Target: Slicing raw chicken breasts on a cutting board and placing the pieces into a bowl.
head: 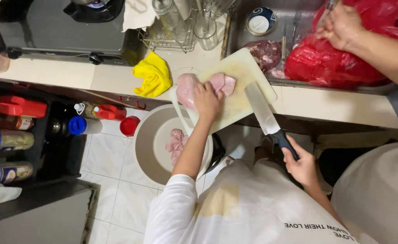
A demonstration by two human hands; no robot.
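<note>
The pale rectangular plastic cutting board [242, 97] lies at an angle on the cream counter [325, 106], one corner jutting past the front edge over the round beige basin [147, 142] on the tiled floor below. On the board's left end sit pale pink, glossy slabs of raw chicken [194, 86], smooth and boneless, the left piece hanging slightly off the board's edge. My left hand [207, 99] presses flat on that meat, fingers spread and bent over it, holding it down rather than gripping it. My right hand [302, 165] is wrapped tight around the black handle of a broad steel cleaver [261, 107], whose blade lies across the board's right edge, tip pointing away from me.

More pink meat pieces [175, 142] lie in the basin, partly hidden behind my left forearm. In the steel sink [294, 20] at the counter's far right, another person's hand [341, 25] works at a red plastic bag [330, 61]; what it holds is cut off at the frame's top. A crumpled yellow cloth [153, 76] rests left of the board.
</note>
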